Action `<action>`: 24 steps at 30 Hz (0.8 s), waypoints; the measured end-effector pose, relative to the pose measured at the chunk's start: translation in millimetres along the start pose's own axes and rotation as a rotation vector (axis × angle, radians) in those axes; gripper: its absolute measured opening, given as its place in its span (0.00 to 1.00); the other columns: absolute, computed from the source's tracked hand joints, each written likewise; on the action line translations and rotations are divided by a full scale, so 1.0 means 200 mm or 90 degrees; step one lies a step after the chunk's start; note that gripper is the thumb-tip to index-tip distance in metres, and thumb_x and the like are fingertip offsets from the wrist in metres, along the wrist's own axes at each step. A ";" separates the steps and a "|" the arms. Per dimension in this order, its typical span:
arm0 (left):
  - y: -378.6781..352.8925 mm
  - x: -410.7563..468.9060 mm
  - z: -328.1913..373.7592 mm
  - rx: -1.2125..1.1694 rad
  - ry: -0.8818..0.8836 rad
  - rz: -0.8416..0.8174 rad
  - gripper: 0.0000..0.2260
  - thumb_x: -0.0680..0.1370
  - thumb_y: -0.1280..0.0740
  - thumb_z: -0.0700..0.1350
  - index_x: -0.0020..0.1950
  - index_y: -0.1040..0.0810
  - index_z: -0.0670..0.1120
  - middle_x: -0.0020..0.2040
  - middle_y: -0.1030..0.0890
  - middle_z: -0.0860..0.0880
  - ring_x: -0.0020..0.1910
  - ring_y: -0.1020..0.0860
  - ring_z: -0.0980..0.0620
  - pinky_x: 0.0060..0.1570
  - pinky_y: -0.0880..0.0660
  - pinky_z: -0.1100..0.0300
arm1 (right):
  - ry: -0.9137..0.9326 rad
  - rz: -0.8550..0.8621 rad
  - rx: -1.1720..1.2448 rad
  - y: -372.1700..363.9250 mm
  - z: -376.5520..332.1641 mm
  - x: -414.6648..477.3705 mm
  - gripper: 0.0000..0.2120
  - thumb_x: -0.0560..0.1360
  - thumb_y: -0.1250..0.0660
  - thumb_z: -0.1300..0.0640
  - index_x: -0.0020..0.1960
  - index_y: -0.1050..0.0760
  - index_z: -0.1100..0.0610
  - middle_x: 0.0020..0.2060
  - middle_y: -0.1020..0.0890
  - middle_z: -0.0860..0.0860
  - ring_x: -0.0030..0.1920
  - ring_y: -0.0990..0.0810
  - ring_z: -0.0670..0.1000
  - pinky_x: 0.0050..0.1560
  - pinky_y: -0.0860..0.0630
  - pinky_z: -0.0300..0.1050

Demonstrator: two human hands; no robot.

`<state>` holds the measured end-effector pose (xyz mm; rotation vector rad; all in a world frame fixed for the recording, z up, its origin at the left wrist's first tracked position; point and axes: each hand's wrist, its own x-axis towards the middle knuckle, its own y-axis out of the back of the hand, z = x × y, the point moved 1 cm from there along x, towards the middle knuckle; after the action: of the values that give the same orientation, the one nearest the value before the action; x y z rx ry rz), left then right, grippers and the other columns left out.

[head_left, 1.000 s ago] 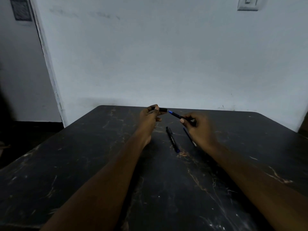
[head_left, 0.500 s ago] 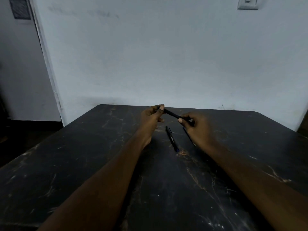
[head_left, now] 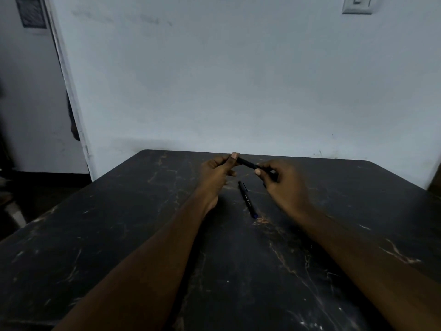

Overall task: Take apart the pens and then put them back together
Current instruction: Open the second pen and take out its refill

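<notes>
held pen [head_left: 247, 162] over dark scuffed table [head_left: 119, 235], pale wall [head_left: 214, 80]

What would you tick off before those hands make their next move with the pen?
1. Left hand grips one end of the held pen: ok.
2. Right hand pinches the other end: ok.
3. Held pen's parts fully joined: cannot tell, too dark.
4. Second pen lies flat on the table, apart from both hands: ok.
</notes>
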<state>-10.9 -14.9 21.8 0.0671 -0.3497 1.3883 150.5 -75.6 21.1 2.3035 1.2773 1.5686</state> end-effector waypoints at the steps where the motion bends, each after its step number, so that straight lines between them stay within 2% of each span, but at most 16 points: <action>1: 0.00 0.00 0.00 -0.006 0.000 -0.005 0.14 0.76 0.30 0.53 0.54 0.16 0.45 0.50 0.14 0.50 0.36 0.21 0.58 0.33 0.29 0.62 | 0.004 0.004 -0.004 0.00 0.00 0.00 0.09 0.76 0.31 0.53 0.53 0.17 0.56 0.44 0.16 0.52 0.44 0.21 0.51 0.44 0.23 0.49; 7: 0.01 0.02 -0.03 -0.026 0.016 -0.039 0.12 0.76 0.30 0.52 0.54 0.15 0.47 0.51 0.15 0.49 0.37 0.22 0.57 0.33 0.29 0.63 | -0.004 0.009 -0.026 0.00 0.00 0.00 0.09 0.74 0.30 0.53 0.51 0.17 0.55 0.43 0.16 0.52 0.43 0.20 0.51 0.43 0.22 0.52; 14: 0.01 0.02 -0.05 0.014 0.004 -0.071 0.10 0.78 0.32 0.51 0.52 0.15 0.49 0.45 0.15 0.53 0.33 0.22 0.62 0.31 0.30 0.66 | -0.053 0.000 -0.053 0.02 0.01 0.01 0.07 0.74 0.29 0.52 0.46 0.16 0.55 0.38 0.17 0.52 0.38 0.20 0.53 0.39 0.21 0.53; 17: 0.02 0.03 -0.07 0.012 0.009 -0.079 0.10 0.78 0.32 0.51 0.53 0.15 0.47 0.48 0.15 0.51 0.32 0.23 0.62 0.31 0.31 0.65 | -0.067 -0.008 -0.075 0.02 0.00 0.01 0.08 0.74 0.30 0.51 0.45 0.16 0.54 0.36 0.17 0.52 0.35 0.21 0.52 0.37 0.21 0.52; 24: 0.02 0.03 -0.07 0.002 0.014 -0.084 0.08 0.77 0.31 0.49 0.48 0.15 0.47 0.50 0.16 0.44 0.31 0.26 0.60 0.28 0.31 0.67 | -0.092 -0.020 -0.074 0.01 -0.01 0.00 0.06 0.75 0.30 0.52 0.42 0.17 0.52 0.31 0.18 0.52 0.31 0.22 0.52 0.31 0.24 0.48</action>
<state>-11.2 -4.8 8.7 0.0758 -0.3200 1.2587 149.9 -78.9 23.2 2.2676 1.1508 1.3982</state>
